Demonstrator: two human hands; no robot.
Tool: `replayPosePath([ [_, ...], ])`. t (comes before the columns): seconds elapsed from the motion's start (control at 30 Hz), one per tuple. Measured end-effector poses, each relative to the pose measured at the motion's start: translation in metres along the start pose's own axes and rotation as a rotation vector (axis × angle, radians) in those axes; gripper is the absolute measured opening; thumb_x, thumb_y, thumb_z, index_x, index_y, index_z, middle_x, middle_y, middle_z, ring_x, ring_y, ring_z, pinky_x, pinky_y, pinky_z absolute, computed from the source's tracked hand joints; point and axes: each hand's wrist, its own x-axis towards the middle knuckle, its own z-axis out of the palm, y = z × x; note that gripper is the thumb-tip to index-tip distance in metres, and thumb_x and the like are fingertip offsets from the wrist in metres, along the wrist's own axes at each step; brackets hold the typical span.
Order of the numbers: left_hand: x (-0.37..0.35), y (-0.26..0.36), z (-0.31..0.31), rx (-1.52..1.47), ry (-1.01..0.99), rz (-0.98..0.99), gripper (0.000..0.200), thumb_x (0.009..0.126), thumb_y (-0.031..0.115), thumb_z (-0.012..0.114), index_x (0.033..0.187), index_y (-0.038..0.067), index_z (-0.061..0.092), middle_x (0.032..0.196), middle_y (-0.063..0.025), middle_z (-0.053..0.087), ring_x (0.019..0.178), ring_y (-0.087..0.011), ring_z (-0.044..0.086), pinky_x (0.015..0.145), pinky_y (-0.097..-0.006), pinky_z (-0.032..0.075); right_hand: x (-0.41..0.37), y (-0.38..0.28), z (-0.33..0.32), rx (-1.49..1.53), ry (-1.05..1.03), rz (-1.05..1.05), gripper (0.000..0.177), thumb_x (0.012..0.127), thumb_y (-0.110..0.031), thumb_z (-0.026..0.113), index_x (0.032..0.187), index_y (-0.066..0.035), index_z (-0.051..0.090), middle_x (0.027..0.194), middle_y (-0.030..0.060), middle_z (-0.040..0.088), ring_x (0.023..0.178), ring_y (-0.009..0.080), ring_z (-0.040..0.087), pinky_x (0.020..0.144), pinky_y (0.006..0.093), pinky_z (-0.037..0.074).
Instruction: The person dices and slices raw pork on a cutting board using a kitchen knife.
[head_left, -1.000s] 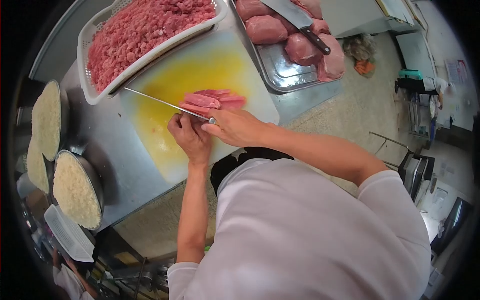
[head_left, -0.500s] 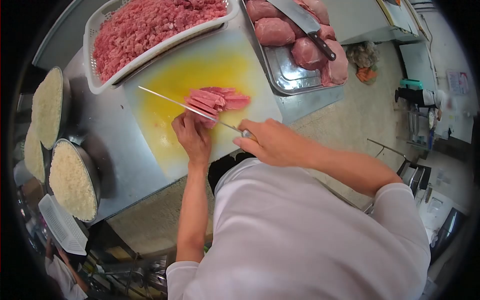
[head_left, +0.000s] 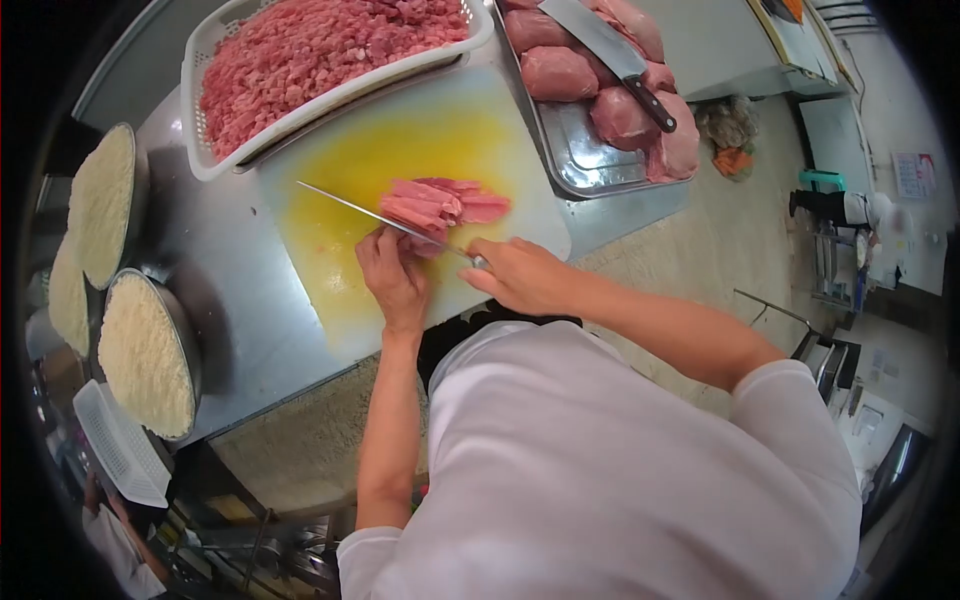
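Observation:
Strips of raw pink meat lie bunched on the yellow-stained white cutting board. My right hand is closed round the handle of a knife. Its long blade points to the upper left and crosses the near side of the strips, edge-on to my view. Just on the near side of the blade, my left hand has its fingers curled and pressed on the near end of the meat. Its fingertips are partly hidden right by the blade.
A white basket of diced meat stands behind the board. At right, a metal tray holds large meat pieces with a second knife on top. Bowls of pale grains line the left edge. A person is at lower left.
The whole view has shifted slightly, so the board and trays appear a little lower and further right. Both hands keep their places at the meat, with the blade still across it.

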Motion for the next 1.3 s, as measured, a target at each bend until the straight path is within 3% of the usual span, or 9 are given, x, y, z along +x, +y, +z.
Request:
replayPosePath([
  [0.07, 0.000, 0.006, -0.003, 0.009, -0.026, 0.005, 0.024, 0.091, -0.004, 0.057, 0.114, 0.000, 0.059, 0.105, -0.0197, 0.060, 0.099, -0.0410, 0.056, 0.087, -0.0490, 0.045, 0.024, 0.019, 0.025, -0.003, 0.189, -0.165, 0.039, 0.101, -0.034, 0.060, 0.110, 0.003, 0.061, 0.090, 0.0267, 0.070, 0.084, 0.0473, 0.067, 0.076, 0.0551, 0.052],
  [0.2, -0.002, 0.006, 0.002, -0.100, 0.029, -0.074, 0.025, 0.091, -0.003, 0.056, 0.116, -0.001, 0.058, 0.104, -0.0213, 0.058, 0.099, -0.0421, 0.054, 0.087, -0.0496, 0.045, 0.016, -0.001, -0.001, -0.007, 0.202, -0.207, 0.037, 0.101, -0.034, 0.059, 0.112, 0.002, 0.061, 0.087, 0.0258, 0.070, 0.082, 0.0474, 0.067, 0.074, 0.0558, 0.052],
  [0.33, -0.004, 0.008, -0.001, 0.022, -0.040, -0.054, 0.023, 0.085, -0.008, 0.058, 0.107, -0.002, 0.057, 0.101, -0.0207, 0.058, 0.098, -0.0421, 0.052, 0.087, -0.0508, 0.042, -0.051, -0.019, -0.023, -0.011, 0.044, -0.037, 0.037, 0.102, -0.032, 0.059, 0.116, 0.002, 0.060, 0.080, 0.0228, 0.071, 0.079, 0.0471, 0.068, 0.073, 0.0543, 0.051],
  [0.5, -0.007, 0.001, 0.000, 0.026, -0.079, -0.063, 0.016, 0.084, -0.009, 0.055, 0.098, -0.001, 0.054, 0.094, -0.0216, 0.054, 0.095, -0.0431, 0.051, 0.086, -0.0507, 0.041, -0.035, -0.018, -0.020, 0.037, -0.009, 0.049, 0.035, 0.101, -0.032, 0.060, 0.114, 0.001, 0.060, 0.084, 0.0248, 0.070, 0.081, 0.0486, 0.067, 0.075, 0.0567, 0.052],
  [0.6, -0.002, 0.001, 0.001, -0.006, -0.074, -0.053, 0.014, 0.084, -0.010, 0.054, 0.095, 0.000, 0.054, 0.090, -0.0212, 0.052, 0.092, -0.0431, 0.051, 0.083, -0.0516, 0.040, 0.005, 0.004, 0.002, -0.051, 0.005, -0.019, 0.035, 0.101, -0.032, 0.061, 0.113, 0.001, 0.060, 0.085, 0.0248, 0.070, 0.083, 0.0487, 0.067, 0.075, 0.0554, 0.052],
  [0.7, 0.000, 0.002, 0.003, -0.019, -0.053, -0.077, 0.013, 0.085, -0.009, 0.054, 0.095, 0.000, 0.055, 0.089, -0.0204, 0.053, 0.090, -0.0438, 0.051, 0.082, -0.0522, 0.041, 0.047, 0.023, 0.024, -0.043, 0.233, -0.324, 0.036, 0.100, -0.032, 0.061, 0.111, 0.003, 0.060, 0.086, 0.0255, 0.069, 0.084, 0.0487, 0.066, 0.075, 0.0550, 0.052],
  [0.9, -0.009, 0.009, -0.005, -0.050, -0.012, -0.085, 0.012, 0.087, -0.008, 0.055, 0.097, -0.001, 0.057, 0.091, -0.0205, 0.056, 0.091, -0.0443, 0.052, 0.088, -0.0520, 0.043, -0.011, -0.013, -0.011, 0.048, 0.180, -0.234, 0.039, 0.099, -0.034, 0.062, 0.105, 0.004, 0.061, 0.085, 0.0263, 0.069, 0.080, 0.0489, 0.067, 0.074, 0.0558, 0.052],
  [1.07, -0.008, 0.004, -0.003, 0.008, -0.051, -0.030, 0.015, 0.084, -0.008, 0.054, 0.096, -0.001, 0.056, 0.090, -0.0213, 0.054, 0.092, -0.0470, 0.053, 0.099, -0.0559, 0.041, -0.039, -0.011, -0.019, 0.040, -0.009, 0.032, 0.037, 0.102, -0.034, 0.059, 0.108, 0.003, 0.061, 0.084, 0.0268, 0.070, 0.081, 0.0498, 0.067, 0.075, 0.0576, 0.052],
  [1.3, -0.009, 0.001, -0.004, -0.023, -0.049, -0.052, 0.014, 0.083, -0.008, 0.054, 0.095, -0.001, 0.055, 0.089, -0.0215, 0.053, 0.090, -0.0483, 0.053, 0.101, -0.0581, 0.040, 0.021, 0.003, 0.017, -0.028, 0.117, -0.156, 0.035, 0.102, -0.030, 0.059, 0.118, 0.001, 0.058, 0.078, 0.0250, 0.067, 0.080, 0.0489, 0.066, 0.075, 0.0568, 0.050],
])
